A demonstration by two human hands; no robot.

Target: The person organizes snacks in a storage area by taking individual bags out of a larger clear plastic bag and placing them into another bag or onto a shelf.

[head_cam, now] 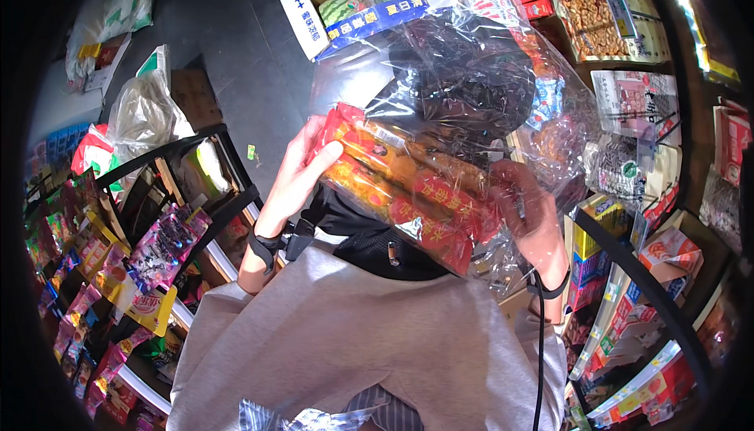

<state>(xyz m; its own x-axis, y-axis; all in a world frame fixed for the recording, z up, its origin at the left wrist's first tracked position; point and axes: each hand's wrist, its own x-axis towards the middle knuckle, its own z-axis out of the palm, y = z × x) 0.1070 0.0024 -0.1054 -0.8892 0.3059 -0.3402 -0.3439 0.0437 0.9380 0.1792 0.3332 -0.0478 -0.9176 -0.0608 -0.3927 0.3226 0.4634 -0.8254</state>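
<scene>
Before my chest are several long, red-and-orange snack packets (412,189), lying side by side and tilted down to the right. My left hand (306,166) grips their upper left end, its thumb on top. At their lower right end is my right hand (527,213), seen through the film of a large clear plastic bag (459,89). That hand is curled by the packets; film and glare hide its fingertips. The bag spreads out above and beyond the packets. Whether the packets lie inside the bag or under its film I cannot tell.
A carton of watermelons (371,24) stands at the top. Shelves of packaged snacks rise on the right, with bagged nuts (595,24) and a black rail (642,289). On the left are a rack of bright packets (168,242) and a crumpled plastic bag (144,113). A black cable hangs beside my right wrist.
</scene>
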